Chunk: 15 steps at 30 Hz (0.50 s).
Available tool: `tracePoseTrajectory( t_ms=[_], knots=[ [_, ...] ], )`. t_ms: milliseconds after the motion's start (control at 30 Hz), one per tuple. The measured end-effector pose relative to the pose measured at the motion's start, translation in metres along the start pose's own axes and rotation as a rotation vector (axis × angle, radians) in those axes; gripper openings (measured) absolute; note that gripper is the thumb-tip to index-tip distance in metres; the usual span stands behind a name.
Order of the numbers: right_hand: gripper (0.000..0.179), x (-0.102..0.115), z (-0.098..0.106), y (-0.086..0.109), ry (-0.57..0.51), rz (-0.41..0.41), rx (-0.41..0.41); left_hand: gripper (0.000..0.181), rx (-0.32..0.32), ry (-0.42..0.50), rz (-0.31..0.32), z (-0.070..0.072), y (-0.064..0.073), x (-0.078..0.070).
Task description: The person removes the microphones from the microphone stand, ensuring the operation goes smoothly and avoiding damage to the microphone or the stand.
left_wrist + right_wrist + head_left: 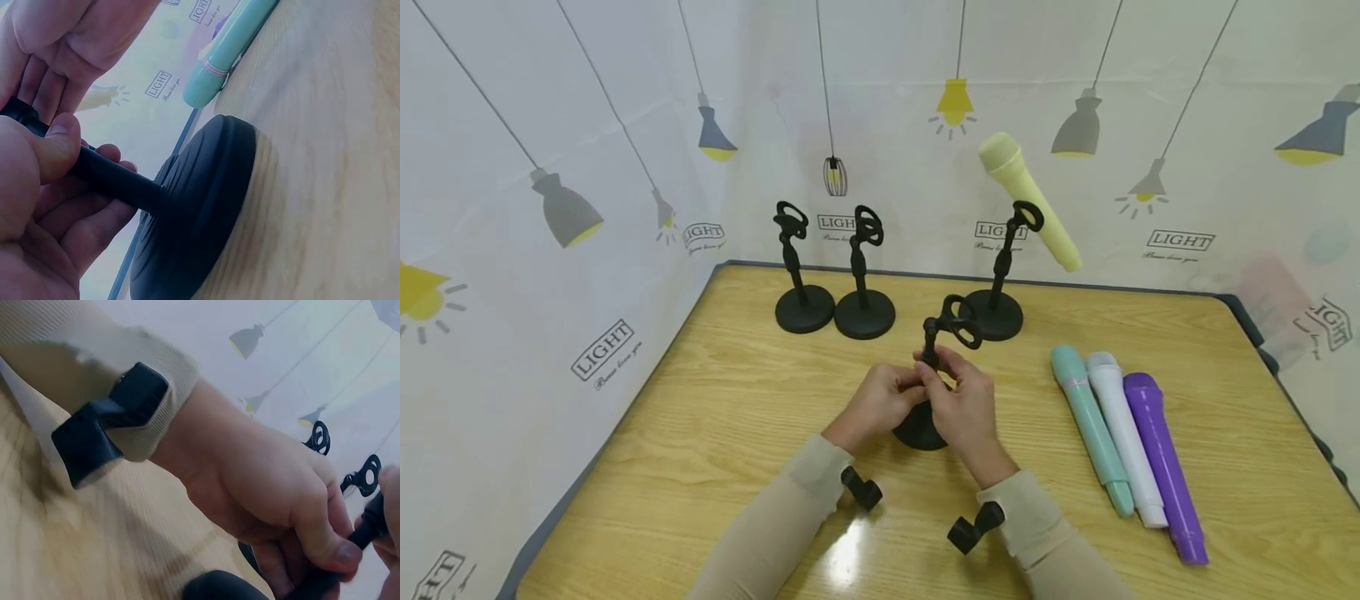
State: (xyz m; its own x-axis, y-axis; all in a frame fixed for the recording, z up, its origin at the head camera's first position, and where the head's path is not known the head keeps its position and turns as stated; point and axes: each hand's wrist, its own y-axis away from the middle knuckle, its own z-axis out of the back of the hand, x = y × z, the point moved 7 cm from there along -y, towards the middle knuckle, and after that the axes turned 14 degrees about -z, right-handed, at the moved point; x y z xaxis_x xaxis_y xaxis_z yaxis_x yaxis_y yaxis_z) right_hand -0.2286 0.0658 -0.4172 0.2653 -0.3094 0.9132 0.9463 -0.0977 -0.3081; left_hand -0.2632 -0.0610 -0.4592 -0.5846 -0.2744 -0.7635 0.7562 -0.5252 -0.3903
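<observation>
A black desktop microphone stand [919, 432] stands near the middle of the table, its round base on the wood and its ring-shaped clip [962, 323] at the top. My left hand [880, 406] grips the pole; in the left wrist view the thumb [59, 147] presses along it, with fingers behind. Higher on the pole, just under the clip joint, my right hand [964, 408] pinches the stand. In the right wrist view, part of the right hand [389, 528] shows at the right edge, beside the left hand. The clip holds no microphone.
Behind are two stands with bare clips [802, 308] [865, 312], and another stand [1000, 312] bearing a tilted yellow microphone [1037, 200]. At right lie teal [1092, 429], white [1125, 437] and purple [1165, 467] microphones. A printed curtain [910, 208] surrounds the table's back and sides.
</observation>
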Motion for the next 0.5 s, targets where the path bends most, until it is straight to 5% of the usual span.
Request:
tracePoseTrajectory(
  t_ms=[200,300,367,500],
  knots=[
    [0.036,-0.011,-0.002,-0.012,-0.027,-0.012,0.345,0.02,-0.011,0.053,0.019,-0.001,-0.001,0.003],
    [0.044,-0.014,-0.003,-0.013,-0.054,-0.035,0.453,0.02,-0.017,0.068,0.024,0.0,0.0,0.004],
    [0.049,-0.016,-0.003,-0.012,-0.085,-0.078,0.424,0.019,-0.019,0.065,0.026,0.0,0.001,0.005],
    [0.055,-0.019,-0.001,-0.007,-0.169,-0.195,0.187,0.017,-0.021,0.036,0.016,0.001,0.003,0.005]
  ],
)
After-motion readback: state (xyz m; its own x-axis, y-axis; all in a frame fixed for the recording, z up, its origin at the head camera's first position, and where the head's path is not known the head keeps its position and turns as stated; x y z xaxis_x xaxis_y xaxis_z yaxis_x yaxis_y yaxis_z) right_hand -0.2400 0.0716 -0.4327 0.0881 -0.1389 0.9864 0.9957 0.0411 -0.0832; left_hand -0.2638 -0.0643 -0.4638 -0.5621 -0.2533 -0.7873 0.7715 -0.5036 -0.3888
